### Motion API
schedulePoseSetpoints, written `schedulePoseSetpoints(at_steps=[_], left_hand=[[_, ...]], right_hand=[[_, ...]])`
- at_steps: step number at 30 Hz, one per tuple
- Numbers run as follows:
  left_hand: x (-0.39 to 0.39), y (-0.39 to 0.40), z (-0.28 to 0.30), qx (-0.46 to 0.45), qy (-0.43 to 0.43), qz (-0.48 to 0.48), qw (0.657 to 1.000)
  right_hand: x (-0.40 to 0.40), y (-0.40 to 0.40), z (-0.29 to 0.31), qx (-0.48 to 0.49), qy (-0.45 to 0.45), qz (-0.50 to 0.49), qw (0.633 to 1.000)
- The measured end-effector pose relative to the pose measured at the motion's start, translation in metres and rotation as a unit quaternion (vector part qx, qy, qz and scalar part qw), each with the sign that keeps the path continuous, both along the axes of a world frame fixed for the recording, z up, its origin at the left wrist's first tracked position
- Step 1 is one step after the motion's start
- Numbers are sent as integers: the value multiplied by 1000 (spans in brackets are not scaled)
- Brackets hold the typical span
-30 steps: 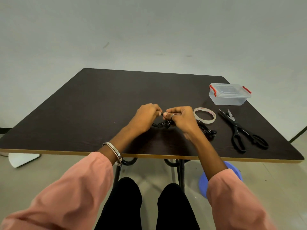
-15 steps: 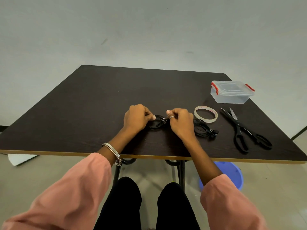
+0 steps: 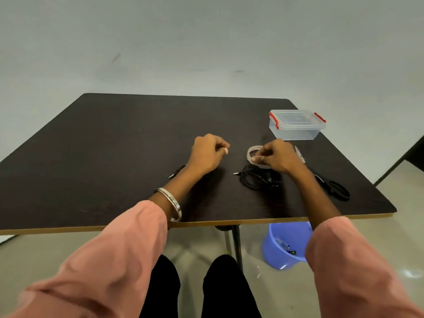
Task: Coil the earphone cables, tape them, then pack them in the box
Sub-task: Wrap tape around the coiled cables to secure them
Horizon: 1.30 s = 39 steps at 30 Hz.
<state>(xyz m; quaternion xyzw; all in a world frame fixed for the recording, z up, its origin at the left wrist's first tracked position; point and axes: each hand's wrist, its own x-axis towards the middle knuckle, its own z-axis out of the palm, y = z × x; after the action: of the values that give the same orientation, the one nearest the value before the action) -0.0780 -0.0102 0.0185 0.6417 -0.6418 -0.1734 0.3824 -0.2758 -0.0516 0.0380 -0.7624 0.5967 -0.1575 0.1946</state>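
1. Earphone cables lay in two places on the dark table (image 3: 114,138): one loose black bundle (image 3: 259,180) sat just below my right hand (image 3: 277,157), its plug tip pointing left, and a second cable (image 3: 177,171) poked out from under my left wrist, plug end toward the left.
2. My right hand was on the tape roll (image 3: 252,152), which rested just beyond the bundle; my fingers (image 3: 258,159) were curled over its near rim, pinching it, and a ring showed on one of them.
3. The bundle itself was not in my fingers; it lay apart from them, near the heel of that hand.
4. My left hand (image 3: 207,154) was curled into a loose fist well to the left of the tape, thumb pressed against the forefinger; whether anything thin was caught between them I could not tell.
5. The second cable ran beneath that hand, and its coiled part was hidden from me.
6. The clear box (image 3: 296,127) with red clips stood closed at the far right, beyond my right hand and apart from it.
7. Black scissors (image 3: 332,187) lay to the right of my right forearm, partly covered by it.
8. A metal bangle (image 3: 172,203) sat on my left wrist above the pink sleeve.
9. A blue bucket (image 3: 282,246) stood on the floor under the table's near right edge.
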Motion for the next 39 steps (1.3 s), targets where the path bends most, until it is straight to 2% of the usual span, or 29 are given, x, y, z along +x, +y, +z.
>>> schedulePoseSetpoints(at_steps=[5,10,18,24,27,29,33,39], left_hand=[[-29,-22,-4,64,-74,-37,995],[-38,-29,-4,61,-109,-31,992],[-36,-29,-3,-14,-94,-1,995],[-21,-30,3,20,-134,-47,990],[-13,-31,6,51,-99,-105,988],[-10,-30,8,68,-40,-147,986],[-6,-26,10,73,70,-166,981],[-2,-27,6,116,91,-166,975]], right_hand=[[5,-8,-6,-9,75,10,997],[0,-6,-9,-32,34,20,999],[4,-4,-5,-80,-10,31,996],[4,0,5,-114,6,38,993],[3,2,12,-115,16,52,992],[2,3,15,-116,22,60,991],[-3,1,16,-110,2,76,991],[-7,-1,15,-111,-5,82,990]])
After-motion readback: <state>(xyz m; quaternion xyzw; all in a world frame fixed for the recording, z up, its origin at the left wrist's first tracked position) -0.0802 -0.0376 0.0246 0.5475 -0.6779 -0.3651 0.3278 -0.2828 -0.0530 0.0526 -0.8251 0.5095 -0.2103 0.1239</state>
